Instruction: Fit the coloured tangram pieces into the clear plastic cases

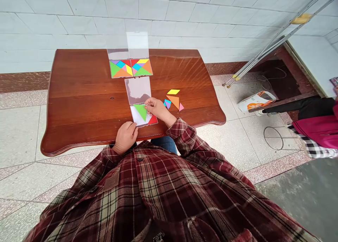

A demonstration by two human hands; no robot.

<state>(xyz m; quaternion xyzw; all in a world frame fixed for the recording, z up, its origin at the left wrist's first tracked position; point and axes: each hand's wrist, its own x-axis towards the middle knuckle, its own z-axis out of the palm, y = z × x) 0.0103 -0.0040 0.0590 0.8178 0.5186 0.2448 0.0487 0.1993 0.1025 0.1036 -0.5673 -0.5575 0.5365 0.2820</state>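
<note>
An open tangram case lies near the table's front edge, its clear lid folded back. Inside it are a green triangle and, at the lower right corner, a red triangle. My right hand reaches over the case from the right, fingers pinched at the green triangle's right corner. At the case's lower left corner, my left hand is closed against the edge. Right of the case lie a yellow parallelogram, an orange triangle, a pink triangle and overlapping blue and purple pieces.
Two filled tangram cases with raised clear lids stand side by side at the back of the brown table. A tiled wall rises behind. To the right are crutches, a white carton and another person's dark red clothing.
</note>
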